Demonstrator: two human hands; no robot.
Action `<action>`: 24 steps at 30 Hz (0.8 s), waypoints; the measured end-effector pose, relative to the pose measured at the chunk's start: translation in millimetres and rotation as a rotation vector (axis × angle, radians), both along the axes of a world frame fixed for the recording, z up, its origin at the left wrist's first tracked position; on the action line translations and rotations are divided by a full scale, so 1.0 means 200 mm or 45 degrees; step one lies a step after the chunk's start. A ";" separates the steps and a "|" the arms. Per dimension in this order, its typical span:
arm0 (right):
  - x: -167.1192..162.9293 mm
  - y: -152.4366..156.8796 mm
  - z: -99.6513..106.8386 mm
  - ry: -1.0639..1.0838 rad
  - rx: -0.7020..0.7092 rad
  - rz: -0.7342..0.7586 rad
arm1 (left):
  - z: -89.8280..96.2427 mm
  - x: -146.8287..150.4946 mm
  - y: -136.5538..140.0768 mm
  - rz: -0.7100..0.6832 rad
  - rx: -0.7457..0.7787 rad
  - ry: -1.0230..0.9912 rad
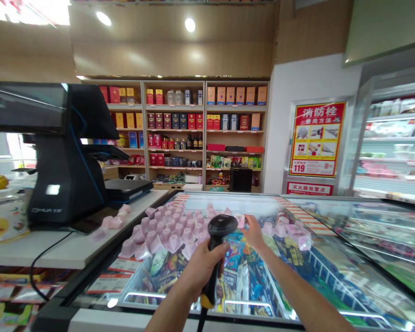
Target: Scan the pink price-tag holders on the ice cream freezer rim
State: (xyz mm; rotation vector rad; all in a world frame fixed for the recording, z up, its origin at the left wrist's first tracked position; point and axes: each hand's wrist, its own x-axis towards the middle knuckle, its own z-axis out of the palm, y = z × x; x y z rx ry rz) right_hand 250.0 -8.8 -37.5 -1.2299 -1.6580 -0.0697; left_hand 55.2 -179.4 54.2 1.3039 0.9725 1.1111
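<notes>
My left hand (203, 263) is wrapped round the handle of a black and yellow barcode scanner (222, 225), its cable hanging down. Just right of the scanner's head, my right hand (254, 234) pinches a small pink cup (240, 220) with a barcode label facing me. Many similar pink cups (185, 223) stand in rows, narrow end up, on the glass top of the freezer (228, 203), left of and behind the scanner. A smaller group of pink cups (290, 230) lies on the glass to the right of my right hand.
On the white counter (69, 251) at left stand a black checkout terminal (65, 170) and a few pink cups (115, 221). Bagged frozen goods (235, 281) show through the glass. Shelves of boxes (174, 121) line the back wall; a refrigerated display (394, 147) stands at right.
</notes>
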 end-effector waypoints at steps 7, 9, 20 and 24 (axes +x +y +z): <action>0.05 -0.05 -0.05 -0.287 -0.177 -0.405 | 0.00 0.00 0.02 0.004 -0.004 0.007; 0.10 -0.07 -0.06 -0.390 -0.246 -0.547 | -0.02 -0.02 0.05 0.026 -0.031 0.020; 0.37 -0.11 -0.05 -0.536 -0.429 -0.913 | -0.08 -0.17 0.08 0.175 -0.099 -0.015; 0.38 -0.13 -0.04 -0.440 -0.333 -0.926 | -0.07 -0.19 0.06 0.192 -0.092 -0.019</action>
